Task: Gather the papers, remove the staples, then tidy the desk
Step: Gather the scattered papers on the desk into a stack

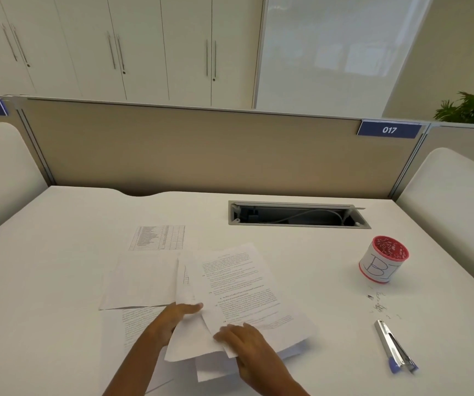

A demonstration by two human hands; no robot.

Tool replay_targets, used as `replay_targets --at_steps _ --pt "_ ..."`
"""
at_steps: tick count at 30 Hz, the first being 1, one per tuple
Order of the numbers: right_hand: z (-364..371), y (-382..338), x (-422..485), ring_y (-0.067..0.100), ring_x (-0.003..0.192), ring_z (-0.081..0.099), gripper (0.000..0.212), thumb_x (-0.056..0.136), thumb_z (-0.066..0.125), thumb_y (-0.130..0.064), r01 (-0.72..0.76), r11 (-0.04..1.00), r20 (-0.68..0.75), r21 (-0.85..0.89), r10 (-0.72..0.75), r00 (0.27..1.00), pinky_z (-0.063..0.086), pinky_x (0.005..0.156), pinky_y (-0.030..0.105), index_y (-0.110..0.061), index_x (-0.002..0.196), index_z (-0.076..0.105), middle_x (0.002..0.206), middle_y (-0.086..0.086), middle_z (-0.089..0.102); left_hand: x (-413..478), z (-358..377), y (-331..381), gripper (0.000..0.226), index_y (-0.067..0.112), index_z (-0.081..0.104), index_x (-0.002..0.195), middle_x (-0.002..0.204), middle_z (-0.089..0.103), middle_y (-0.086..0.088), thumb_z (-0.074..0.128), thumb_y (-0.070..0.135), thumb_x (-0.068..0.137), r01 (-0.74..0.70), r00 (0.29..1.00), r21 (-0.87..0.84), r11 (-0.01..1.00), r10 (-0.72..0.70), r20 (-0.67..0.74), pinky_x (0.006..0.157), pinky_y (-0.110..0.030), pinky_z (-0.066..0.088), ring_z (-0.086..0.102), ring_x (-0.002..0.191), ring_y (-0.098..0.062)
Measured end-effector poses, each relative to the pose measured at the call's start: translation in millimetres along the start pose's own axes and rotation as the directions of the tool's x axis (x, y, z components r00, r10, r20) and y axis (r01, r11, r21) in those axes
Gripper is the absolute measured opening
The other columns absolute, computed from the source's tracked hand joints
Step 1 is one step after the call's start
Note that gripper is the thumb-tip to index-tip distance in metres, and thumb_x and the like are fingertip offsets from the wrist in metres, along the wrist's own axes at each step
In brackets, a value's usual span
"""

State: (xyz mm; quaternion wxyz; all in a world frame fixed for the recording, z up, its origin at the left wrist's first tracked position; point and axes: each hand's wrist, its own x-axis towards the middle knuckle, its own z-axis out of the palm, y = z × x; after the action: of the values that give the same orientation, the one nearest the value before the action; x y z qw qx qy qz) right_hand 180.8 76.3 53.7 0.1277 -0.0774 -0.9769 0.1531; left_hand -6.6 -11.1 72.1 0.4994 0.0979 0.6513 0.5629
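A stack of printed papers (244, 287) lies on the white desk (58, 238), near the front middle. My left hand (173, 318) grips the stack's left edge, with a sheet curling up over it. My right hand (247, 341) pinches the lower edge of the top sheets. More sheets lie to the left: a blank-looking one (141, 281), a table sheet (158, 237) farther back, and a text page (133, 324) under my left forearm. A silver and blue staple remover (395, 347) lies at the right front. Loose staples (378, 304) are scattered just behind it.
A red-rimmed cup (384, 260) wrapped in a paper label stands at the right, behind the staples. An open cable tray (298, 215) is cut into the desk's back. A beige partition (201, 150) closes off the far edge.
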Motion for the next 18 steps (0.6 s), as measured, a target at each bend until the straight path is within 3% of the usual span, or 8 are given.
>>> replay_targets --at_steps 3,5,7,9,12,14,16,18 --pt "-9 -5 0 0.015 0.130 0.043 0.045 0.081 0.049 -0.006 0.050 0.993 0.126 0.109 -0.063 0.990 0.013 0.112 0.044 -0.026 0.121 0.045 0.133 0.000 0.054 1 3 -5 0.031 -0.004 0.054 0.112 0.086 0.069 -0.014 0.057 -0.006 0.081 0.004 1.000 0.007 1.000 -0.004 0.012 0.057 -0.034 0.052 0.065 0.076 -0.030" --pt "-17 -6 -3 0.008 0.139 0.028 0.039 0.092 0.034 -0.047 0.053 0.982 0.148 0.181 -0.080 0.986 -0.006 0.114 0.038 -0.032 0.127 0.041 0.143 -0.004 0.044 2 5 -8 0.035 -0.004 0.052 0.114 0.093 0.065 -0.016 0.057 -0.009 0.080 -0.017 1.000 0.008 1.000 0.017 -0.014 0.063 -0.036 0.050 0.061 0.081 -0.032" --pt "-27 2 -4 -0.007 0.139 0.016 0.049 0.080 0.031 -0.067 0.015 0.975 0.079 0.221 -0.033 0.996 -0.007 0.118 0.027 -0.052 0.126 0.035 0.144 -0.012 0.040 1 6 -6 0.039 -0.005 0.052 0.116 0.097 0.064 -0.019 0.057 -0.011 0.078 -0.049 0.998 0.005 0.999 0.049 -0.031 0.068 -0.037 0.051 0.060 0.085 -0.035" --pt "-36 21 -3 -0.013 0.136 0.015 0.044 0.082 0.033 -0.068 -0.048 0.976 -0.071 0.211 0.064 0.995 0.002 0.117 0.024 -0.060 0.124 0.029 0.139 -0.016 0.043 -1 4 -6 0.044 -0.003 0.051 0.121 0.107 0.063 -0.022 0.060 -0.008 0.077 -0.074 0.997 0.033 0.997 0.075 -0.025 0.076 -0.041 0.051 0.060 0.094 -0.038" --pt "-54 58 2 0.010 0.133 0.035 0.061 0.085 0.031 -0.066 -0.323 0.923 -0.334 0.208 0.377 0.864 0.028 0.113 0.038 -0.028 0.131 0.045 0.136 -0.001 0.050 -6 -2 -4 0.051 0.003 0.053 0.119 0.107 0.066 -0.017 0.071 0.006 0.071 -0.125 0.992 0.079 0.989 0.127 -0.015 0.074 -0.037 0.051 0.062 0.095 -0.033" --pt "-75 73 6 0.026 0.133 0.038 0.069 0.085 0.044 -0.057 -0.526 0.764 -0.318 0.373 0.638 0.701 0.032 0.111 0.044 -0.011 0.136 0.039 0.141 0.012 0.044 -8 -3 -2 0.065 0.006 0.054 0.119 0.107 0.068 -0.014 0.075 0.019 0.059 -0.154 0.988 0.070 0.986 0.155 -0.004 0.077 -0.038 0.051 0.063 0.097 -0.031" --pt "-92 79 4 0.029 0.132 0.039 0.065 0.087 0.055 -0.041 -0.632 0.498 -0.069 0.594 0.814 0.577 0.032 0.108 0.041 -0.011 0.140 0.031 0.144 0.013 0.040 -10 -2 0 0.069 0.008 0.053 0.120 0.107 0.068 -0.014 0.077 0.024 0.058 -0.183 0.983 0.041 0.982 0.183 0.006 0.081 -0.042 0.051 0.063 0.098 -0.033" --pt "-96 80 3 0.026 0.119 0.053 0.056 0.086 0.058 -0.036 -0.611 0.273 0.183 0.743 0.796 0.577 0.042 0.099 0.037 -0.011 0.133 0.041 0.132 0.009 0.052 -13 4 4 0.064 0.010 0.056 0.119 0.102 0.071 -0.011 0.080 0.030 0.063 -0.224 0.974 -0.013 0.974 0.225 0.031 0.076 -0.041 0.053 0.065 0.095 -0.032"
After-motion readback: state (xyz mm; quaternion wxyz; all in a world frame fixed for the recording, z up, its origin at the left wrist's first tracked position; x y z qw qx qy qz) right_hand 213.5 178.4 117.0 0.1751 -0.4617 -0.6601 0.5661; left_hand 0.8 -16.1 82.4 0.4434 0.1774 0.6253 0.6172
